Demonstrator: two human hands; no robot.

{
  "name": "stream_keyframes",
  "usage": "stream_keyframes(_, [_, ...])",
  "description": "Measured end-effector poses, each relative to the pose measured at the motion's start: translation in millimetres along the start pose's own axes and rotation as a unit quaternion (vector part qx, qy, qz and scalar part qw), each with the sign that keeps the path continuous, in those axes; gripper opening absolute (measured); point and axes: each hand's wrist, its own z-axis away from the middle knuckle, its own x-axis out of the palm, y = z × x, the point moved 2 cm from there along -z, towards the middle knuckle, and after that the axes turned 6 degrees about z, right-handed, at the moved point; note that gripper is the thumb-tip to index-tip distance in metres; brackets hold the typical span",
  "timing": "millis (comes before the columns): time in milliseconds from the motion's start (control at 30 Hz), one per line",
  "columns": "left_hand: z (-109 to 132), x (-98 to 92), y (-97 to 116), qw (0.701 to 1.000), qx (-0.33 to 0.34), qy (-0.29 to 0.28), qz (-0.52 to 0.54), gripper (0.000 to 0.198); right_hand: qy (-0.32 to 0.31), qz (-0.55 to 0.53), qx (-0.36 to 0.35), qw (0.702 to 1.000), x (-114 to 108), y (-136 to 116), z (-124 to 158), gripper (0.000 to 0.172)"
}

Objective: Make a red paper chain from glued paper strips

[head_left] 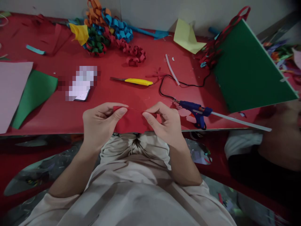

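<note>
Between my two hands, at the table's front edge, a piece of red paper [131,121] is held up by its top corners. My left hand [101,121] pinches its left corner between thumb and fingers. The right corner is pinched by my right hand [163,121] in the same way. A thin pale line runs along the paper's upper edge. Just right of my right hand lies a blue glue gun [194,108] with a long clear glue stick [242,121] in its back. Beyond my hands rests a yellow-handled cutter knife [138,82].
A phone [82,84] lies left of the knife. Green paper [35,94] and pink paper [14,94] cover the left side. Curled paper chains [122,31] sit at the back. A large green board [249,69] leans at right, beside another person's arm [279,135]. A black cord [188,84] trails from the glue gun.
</note>
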Motion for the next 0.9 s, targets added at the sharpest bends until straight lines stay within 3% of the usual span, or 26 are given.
stream_keyframes(267, [4.1,-8.8,6.5,0.993,0.012,-0.071,-0.094,0.02,-0.003,-0.033,0.018,0.999,-1.4,4.8,9.7,0.016])
stream_keyframes(367, [3.3,-8.2,5.0,0.991,0.018,-0.037,-0.127,0.018,0.01,-0.059,0.031,0.998,1.5,7.9,14.5,0.015])
stream_keyframes(467, [3.5,-9.9,-6.8,0.997,-0.002,0.024,-0.071,0.018,0.05,-0.061,0.055,0.995,3.1,11.6,21.4,0.016])
stream_keyframes(633, [14.2,-12.9,-19.9,1.0,-0.026,-0.002,-0.013,0.023,0.089,-0.034,0.065,0.993,3.0,9.7,35.7,0.017])
stream_keyframes(767, [19.8,-12.9,-10.6,0.998,-0.014,-0.016,-0.057,0.018,0.034,-0.02,0.071,0.997,2.0,5.2,41.5,0.018])
stream_keyframes(833, [19.1,-12.9,-3.8,0.995,-0.004,-0.023,-0.1,0.013,-0.04,-0.029,0.064,0.997,0.3,3.6,40.1,0.018])
stream_keyframes(900, [17.7,-11.3,4.0,0.988,0.009,-0.067,-0.136,0.011,-0.113,-0.028,0.042,0.992,-2.5,1.3,36.4,0.017])
